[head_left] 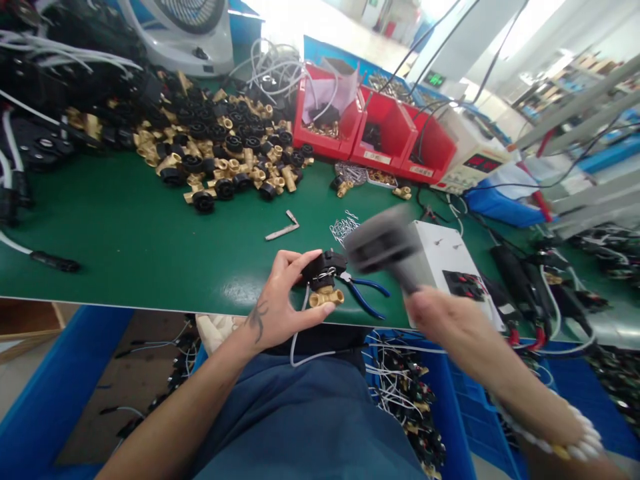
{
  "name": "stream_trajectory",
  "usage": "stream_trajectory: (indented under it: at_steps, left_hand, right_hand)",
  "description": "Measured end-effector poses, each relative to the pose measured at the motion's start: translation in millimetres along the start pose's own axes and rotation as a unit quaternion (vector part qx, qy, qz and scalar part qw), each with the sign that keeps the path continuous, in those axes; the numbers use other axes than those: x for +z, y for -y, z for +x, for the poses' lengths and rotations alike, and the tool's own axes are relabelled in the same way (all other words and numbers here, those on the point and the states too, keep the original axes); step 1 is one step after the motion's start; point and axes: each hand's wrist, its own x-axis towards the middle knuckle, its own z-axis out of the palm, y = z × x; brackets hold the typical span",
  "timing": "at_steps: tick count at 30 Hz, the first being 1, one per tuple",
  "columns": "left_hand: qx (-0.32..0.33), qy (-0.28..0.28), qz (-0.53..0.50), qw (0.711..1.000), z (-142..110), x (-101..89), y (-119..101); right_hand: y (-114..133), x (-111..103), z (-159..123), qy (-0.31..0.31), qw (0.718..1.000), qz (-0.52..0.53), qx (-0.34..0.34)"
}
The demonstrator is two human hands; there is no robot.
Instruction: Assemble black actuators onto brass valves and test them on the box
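Note:
My left hand (285, 297) is closed round a small valve (326, 295) at the table's front edge. Its brass body points down toward me, beneath a black actuator housing with a wire clip across it. A white cable hangs from the valve over the edge. My right hand (433, 312) grips the handle of a grey hammer-like tool (383, 240), smeared by motion. The tool's head is raised to the right of the valve, apart from it. Blue-handled pliers (367, 293) lie just right of the valve. Behind it is a small heap of wire clips (344, 229).
Brass valve bodies with black collars (235, 153) are piled at the back left. Red parts bins (383, 133) stand behind, beside a power supply (475, 157). A white box (445, 257) sits at right. A small metal piece (283, 230) lies mid-table. Cabled assemblies (410, 400) fill a blue crate below.

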Motion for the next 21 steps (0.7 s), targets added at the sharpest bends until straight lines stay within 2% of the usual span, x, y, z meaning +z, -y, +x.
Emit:
stream_trajectory:
  at_steps: [1,2,3,5,7,8,9,11,12,13,14,16,18,19,21]
  left_hand:
    - [-0.001,0.001,0.000,1.000,-0.2,-0.1,-0.3]
    - [-0.001,0.002,0.001,1.000,-0.3,-0.2,-0.7]
    - [-0.001,0.005,0.002,1.000,-0.2,-0.4,-1.1]
    - [0.003,0.011,0.006,1.000,0.2,-1.0,-1.9]
    - [0.007,0.015,0.016,1.000,0.7,-1.6,-2.8]
    - [0.009,0.016,0.020,1.000,0.9,-1.9,-3.0]
    - [0.010,0.016,0.022,1.000,0.9,-2.2,-3.2]
    - [0.009,0.015,0.019,1.000,0.9,-2.4,-3.1]
    - [0.008,0.013,0.016,1.000,0.9,-2.4,-2.9]
    - [0.007,0.011,0.014,1.000,0.9,-2.4,-2.7]
    - [0.007,0.010,0.014,1.000,0.9,-2.3,-2.6]
    - [0.013,0.011,0.019,1.000,1.0,-2.1,-2.7]
    - [0.018,0.015,0.027,0.999,1.0,-2.3,-3.3]
    - [0.019,0.017,0.030,0.999,0.9,-2.5,-3.6]
    - [0.015,0.017,0.031,0.999,0.3,-2.8,-4.0]
  right_hand:
    - [-1.2,0.6,1.3,0.059,0.997,-0.045,0.018]
    - [-2.1,-0.2,2.0,0.088,0.993,-0.070,0.033]
    - [-2.6,-2.0,2.0,0.076,0.994,-0.064,0.042]
    - [-2.3,-5.4,0.5,-0.020,0.999,0.014,0.034]
    - [-1.4,-5.0,-1.5,-0.123,0.986,0.112,0.008]
    - [-1.1,-3.1,-2.0,-0.127,0.983,0.131,0.000]
    - [-0.8,-0.7,-2.1,-0.095,0.988,0.119,-0.001]
    - [-0.1,2.8,-1.4,0.027,0.999,0.028,0.028]
    - [0.6,2.8,-1.1,0.083,0.995,-0.022,0.041]
    - [1.5,1.6,-1.0,0.107,0.992,-0.055,0.049]
    - [2.4,-0.5,-1.1,0.092,0.993,-0.058,0.045]
    - [3.3,-4.3,-2.0,-0.013,1.000,0.009,0.009]
    - [1.7,-4.0,-2.6,-0.101,0.991,0.087,-0.025]
    - [-0.1,-2.2,-2.6,-0.102,0.989,0.105,-0.031]
    - [-4.4,2.5,-2.1,-0.017,0.997,0.077,-0.006]
